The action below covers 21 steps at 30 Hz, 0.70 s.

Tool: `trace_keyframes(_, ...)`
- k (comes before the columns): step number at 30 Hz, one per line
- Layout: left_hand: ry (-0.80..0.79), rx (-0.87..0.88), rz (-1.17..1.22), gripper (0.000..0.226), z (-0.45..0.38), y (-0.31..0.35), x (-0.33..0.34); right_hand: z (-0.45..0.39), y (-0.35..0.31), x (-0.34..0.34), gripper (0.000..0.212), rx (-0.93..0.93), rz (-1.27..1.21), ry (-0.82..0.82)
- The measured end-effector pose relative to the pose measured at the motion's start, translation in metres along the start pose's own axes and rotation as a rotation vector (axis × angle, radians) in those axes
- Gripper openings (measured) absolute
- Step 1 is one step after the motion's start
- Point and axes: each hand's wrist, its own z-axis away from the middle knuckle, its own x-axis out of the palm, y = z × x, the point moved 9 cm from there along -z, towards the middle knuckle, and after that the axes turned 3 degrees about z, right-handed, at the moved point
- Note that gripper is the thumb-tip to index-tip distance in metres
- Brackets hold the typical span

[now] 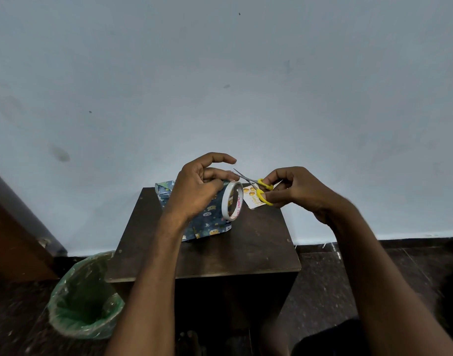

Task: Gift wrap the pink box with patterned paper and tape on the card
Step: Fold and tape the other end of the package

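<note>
The left hand [199, 186] sits just left of the frame's centre, raised over the wrapped box [210, 217]. Its thumb and lower fingers pinch something at the top of a tape roll [232, 200], probably the tape's free end, though the strip itself is too thin to make out; the index finger arches loosely above. The roll stands on edge against the right end of the box, hanging below the fingers.

The right hand [292, 188], just right of centre, grips yellow-handled scissors [256, 187], fingers curled through the loops. The blades point up and left toward the left fingertips, slightly parted, their tips just beside those fingers.

The box, covered in dark blue paper with small cartoon figures, lies on the far part of a dark brown table [220, 255], mostly hidden by the left wrist. The card [252, 200], white with orange-yellow circles, lies on the table just right of the roll, partly under the scissor handles.

At lower left a bin [84, 299] lined with a green bag stands on the dark floor beside the table. A pale wall fills the upper frame.
</note>
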Motion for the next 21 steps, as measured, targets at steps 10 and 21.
trace_keyframes(10,0.002,0.010,0.032,0.057,-0.0026,-0.0029,-0.0009,-0.0017,0.0053,-0.0031,0.021,0.026,0.050,0.033)
trace_keyframes(21,-0.006,0.014,0.024,0.058,-0.0015,-0.0013,0.0001,-0.0045,-0.0042,0.0054,0.019,-0.027,0.058,0.068)
